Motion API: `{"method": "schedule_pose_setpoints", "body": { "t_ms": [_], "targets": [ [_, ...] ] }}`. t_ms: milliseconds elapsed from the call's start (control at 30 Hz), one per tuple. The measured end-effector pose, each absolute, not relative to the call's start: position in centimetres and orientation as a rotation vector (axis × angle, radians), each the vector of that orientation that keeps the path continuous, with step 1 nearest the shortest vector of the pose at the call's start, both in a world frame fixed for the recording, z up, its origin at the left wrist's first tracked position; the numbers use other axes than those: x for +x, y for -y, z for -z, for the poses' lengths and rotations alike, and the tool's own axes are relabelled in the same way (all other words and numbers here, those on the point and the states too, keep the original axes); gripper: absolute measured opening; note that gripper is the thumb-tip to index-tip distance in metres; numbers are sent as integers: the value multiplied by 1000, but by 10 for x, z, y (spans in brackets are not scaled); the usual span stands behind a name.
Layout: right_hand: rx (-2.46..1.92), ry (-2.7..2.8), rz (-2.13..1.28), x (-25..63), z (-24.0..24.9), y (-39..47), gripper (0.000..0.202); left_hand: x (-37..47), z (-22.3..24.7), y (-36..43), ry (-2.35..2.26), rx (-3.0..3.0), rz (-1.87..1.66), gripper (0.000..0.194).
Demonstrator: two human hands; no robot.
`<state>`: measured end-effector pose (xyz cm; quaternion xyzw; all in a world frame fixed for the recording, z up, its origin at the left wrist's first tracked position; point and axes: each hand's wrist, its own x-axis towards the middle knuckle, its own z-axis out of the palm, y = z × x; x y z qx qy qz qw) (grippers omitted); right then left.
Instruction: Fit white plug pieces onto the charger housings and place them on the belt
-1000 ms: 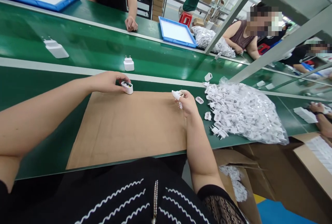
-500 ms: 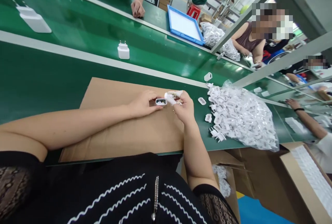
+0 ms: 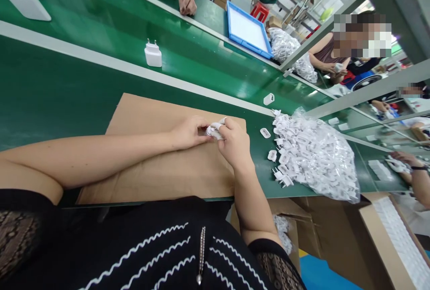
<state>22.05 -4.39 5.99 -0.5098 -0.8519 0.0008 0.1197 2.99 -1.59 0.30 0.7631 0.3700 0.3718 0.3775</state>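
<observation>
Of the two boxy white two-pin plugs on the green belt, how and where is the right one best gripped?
Probably pinch the plug by opposite sides of its body, from the wearer's side: its thin pins point toward the picture's top.

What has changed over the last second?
The left hand carried a white case rightward to the right hand, whose plug piece now seems to touch it. Two chargers slid leftward on the green belt. Neither hand visibly let go. The bag of plug pieces and the cardboard stayed put.
</observation>
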Motion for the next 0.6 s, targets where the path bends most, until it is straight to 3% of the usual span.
{"method": "schedule_pose_setpoints", "body": {
  "t_ms": [600],
  "targets": [
    [-1668,2525,-70,213,-74,36,24,31,-2,21,-999,1977,-956,34]
  ]
}}
